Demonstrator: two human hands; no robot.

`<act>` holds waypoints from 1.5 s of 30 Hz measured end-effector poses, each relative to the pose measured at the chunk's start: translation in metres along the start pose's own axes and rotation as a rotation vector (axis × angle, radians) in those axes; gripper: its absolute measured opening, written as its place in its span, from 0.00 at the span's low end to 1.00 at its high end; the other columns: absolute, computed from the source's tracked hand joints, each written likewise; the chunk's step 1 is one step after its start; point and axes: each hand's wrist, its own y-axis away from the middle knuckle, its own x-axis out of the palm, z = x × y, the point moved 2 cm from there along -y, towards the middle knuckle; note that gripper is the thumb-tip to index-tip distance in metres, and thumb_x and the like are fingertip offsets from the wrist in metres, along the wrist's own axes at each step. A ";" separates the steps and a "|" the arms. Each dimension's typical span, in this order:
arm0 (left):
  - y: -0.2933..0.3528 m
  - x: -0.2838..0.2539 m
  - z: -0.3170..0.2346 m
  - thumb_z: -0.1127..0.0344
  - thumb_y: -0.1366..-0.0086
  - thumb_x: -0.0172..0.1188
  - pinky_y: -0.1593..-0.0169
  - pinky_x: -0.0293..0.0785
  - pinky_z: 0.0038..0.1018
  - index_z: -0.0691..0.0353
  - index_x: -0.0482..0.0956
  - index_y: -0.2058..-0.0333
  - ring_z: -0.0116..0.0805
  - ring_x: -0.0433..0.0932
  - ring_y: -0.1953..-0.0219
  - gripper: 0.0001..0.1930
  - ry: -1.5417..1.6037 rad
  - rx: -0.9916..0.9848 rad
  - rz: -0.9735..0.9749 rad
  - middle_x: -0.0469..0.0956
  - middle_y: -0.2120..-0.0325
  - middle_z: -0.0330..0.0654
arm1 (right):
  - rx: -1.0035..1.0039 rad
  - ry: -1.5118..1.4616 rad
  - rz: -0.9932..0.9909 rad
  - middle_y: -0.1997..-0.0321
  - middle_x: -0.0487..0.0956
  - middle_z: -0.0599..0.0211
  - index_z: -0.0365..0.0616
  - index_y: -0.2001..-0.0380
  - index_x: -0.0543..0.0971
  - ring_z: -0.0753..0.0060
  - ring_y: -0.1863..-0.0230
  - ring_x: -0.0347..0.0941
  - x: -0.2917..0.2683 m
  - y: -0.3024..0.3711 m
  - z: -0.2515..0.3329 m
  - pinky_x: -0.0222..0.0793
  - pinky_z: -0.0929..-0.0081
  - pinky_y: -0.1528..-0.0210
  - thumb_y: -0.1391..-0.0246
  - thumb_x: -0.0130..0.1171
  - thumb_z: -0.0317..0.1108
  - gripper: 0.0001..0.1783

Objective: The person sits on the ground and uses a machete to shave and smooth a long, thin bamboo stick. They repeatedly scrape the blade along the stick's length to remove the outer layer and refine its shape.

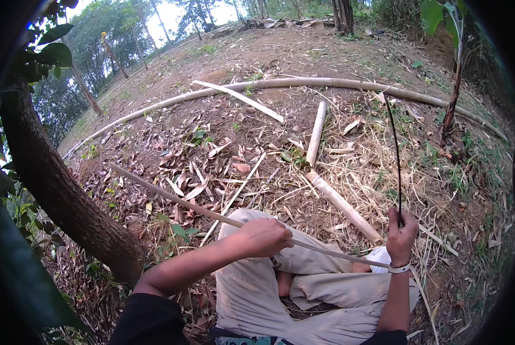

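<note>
My left hand (267, 237) is closed around a long, thin bamboo stick (171, 198), which slants across my lap from the upper left down to the right. Its right end reaches close to my right wrist. In my right hand (402, 237), the fingers are wrapped round the lower end of a long, narrow, dark tool (397, 155) that points up and away. It shows as a thin, slightly curved line, perhaps a blade seen edge-on; its handle is hidden in my fist. Under the stick are my crossed legs in beige trousers (252, 293).
Two cut bamboo lengths (316, 135) (346, 207) lie ahead. Beyond them, a long bamboo pole (315, 82) crosses the slope near a pale split strip (240, 98). A tree trunk (67, 201) leans at the left; a slim plant (453, 86) stands right. Dry leaves and shavings cover the soil.
</note>
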 end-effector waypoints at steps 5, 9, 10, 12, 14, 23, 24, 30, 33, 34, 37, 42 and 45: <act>-0.070 -0.034 -0.023 0.56 0.39 0.60 0.65 0.75 0.45 0.63 0.80 0.72 0.54 0.79 0.71 0.14 -0.095 0.178 0.102 0.78 0.78 0.52 | -0.092 0.036 0.226 0.89 0.64 0.63 0.34 0.81 0.75 0.71 0.84 0.58 0.027 0.018 0.012 0.50 0.66 0.78 0.44 0.63 0.44 0.22; -0.097 -0.071 -0.033 0.57 0.44 0.65 0.66 0.74 0.45 0.63 0.80 0.71 0.52 0.80 0.70 0.13 -0.131 0.273 0.143 0.78 0.79 0.50 | -0.112 0.036 0.234 0.88 0.67 0.66 0.37 0.78 0.80 0.68 0.82 0.64 0.024 0.010 0.002 0.57 0.67 0.74 0.50 0.68 0.43 0.18; -0.103 -0.079 -0.034 0.58 0.44 0.66 0.67 0.74 0.45 0.63 0.81 0.70 0.52 0.80 0.70 0.13 -0.139 0.298 0.170 0.78 0.79 0.49 | -0.148 -0.013 0.192 0.88 0.68 0.68 0.38 0.77 0.81 0.67 0.82 0.65 0.024 0.009 0.001 0.59 0.68 0.74 0.51 0.69 0.42 0.16; -0.114 -0.090 -0.036 0.59 0.43 0.65 0.68 0.73 0.45 0.63 0.81 0.72 0.51 0.80 0.72 0.12 -0.161 0.338 0.129 0.78 0.80 0.49 | -0.372 0.000 0.138 0.84 0.74 0.74 0.40 0.73 0.84 0.73 0.85 0.65 0.022 -0.001 -0.015 0.59 0.75 0.79 0.52 0.71 0.40 0.14; -0.123 -0.106 -0.041 0.59 0.41 0.63 0.69 0.73 0.44 0.62 0.82 0.73 0.52 0.79 0.75 0.11 -0.182 0.412 0.092 0.77 0.81 0.49 | -0.006 -0.202 0.295 0.81 0.76 0.72 0.38 0.73 0.84 0.78 0.80 0.69 0.021 -0.011 -0.027 0.62 0.77 0.75 0.52 0.71 0.40 0.14; -0.179 -0.205 -0.064 0.52 0.35 0.59 0.52 0.63 0.39 0.52 0.82 0.76 0.35 0.74 0.75 0.14 -0.633 0.438 -0.115 0.76 0.83 0.36 | 0.154 -0.759 0.374 0.76 0.79 0.72 0.36 0.67 0.78 0.85 0.76 0.73 0.009 -0.069 0.005 0.69 0.85 0.73 0.58 0.73 0.25 0.15; -0.178 -0.218 -0.074 0.53 0.37 0.61 0.47 0.59 0.40 0.50 0.84 0.72 0.31 0.75 0.69 0.10 -0.684 0.423 -0.131 0.80 0.77 0.32 | 0.145 -0.810 0.369 0.75 0.79 0.71 0.37 0.67 0.78 0.84 0.75 0.74 0.010 -0.073 0.011 0.70 0.85 0.71 0.59 0.74 0.24 0.15; -0.155 -0.231 -0.060 0.59 0.43 0.69 0.43 0.69 0.41 0.47 0.77 0.46 0.39 0.75 0.48 0.24 -0.288 0.482 -1.187 0.76 0.48 0.42 | 0.053 -0.992 0.166 0.73 0.80 0.70 0.37 0.70 0.81 0.83 0.73 0.76 0.032 -0.076 0.046 0.72 0.84 0.69 0.55 0.72 0.24 0.10; -0.148 -0.158 -0.050 0.60 0.35 0.61 0.53 0.75 0.35 0.65 0.72 0.46 0.35 0.79 0.56 0.22 0.550 0.141 -0.911 0.80 0.60 0.47 | 0.009 -1.063 0.055 0.72 0.81 0.69 0.37 0.69 0.81 0.82 0.73 0.77 0.040 -0.070 0.049 0.72 0.84 0.69 0.53 0.71 0.24 0.08; -0.150 -0.127 -0.046 0.56 0.33 0.59 0.50 0.74 0.34 0.66 0.71 0.45 0.34 0.78 0.53 0.24 0.846 0.144 -0.740 0.79 0.58 0.49 | 0.007 -1.065 0.041 0.72 0.82 0.68 0.36 0.69 0.81 0.81 0.72 0.77 0.045 -0.064 0.052 0.73 0.84 0.69 0.52 0.70 0.24 0.08; -0.157 -0.058 -0.055 0.57 0.31 0.57 0.47 0.72 0.29 0.71 0.70 0.45 0.31 0.76 0.52 0.24 1.203 0.305 -0.491 0.79 0.56 0.48 | 0.047 -1.037 0.046 0.70 0.82 0.67 0.35 0.67 0.81 0.81 0.70 0.78 0.058 -0.047 0.052 0.73 0.83 0.67 0.50 0.69 0.26 0.08; -0.162 -0.043 -0.060 0.65 0.30 0.54 0.57 0.76 0.23 0.70 0.75 0.59 0.26 0.80 0.64 0.11 1.206 0.225 -0.547 0.81 0.68 0.42 | 0.133 -0.876 0.052 0.74 0.82 0.71 0.36 0.68 0.81 0.86 0.77 0.74 0.071 -0.021 0.032 0.66 0.86 0.75 0.46 0.68 0.31 0.08; -0.158 -0.058 -0.050 0.68 0.29 0.50 0.72 0.74 0.18 0.68 0.74 0.60 0.22 0.78 0.76 0.08 1.185 0.119 -0.615 0.77 0.79 0.37 | 0.224 -0.787 -0.083 0.86 0.75 0.71 0.39 0.75 0.78 0.86 0.84 0.69 0.064 -0.023 0.008 0.58 0.87 0.83 0.45 0.68 0.42 0.16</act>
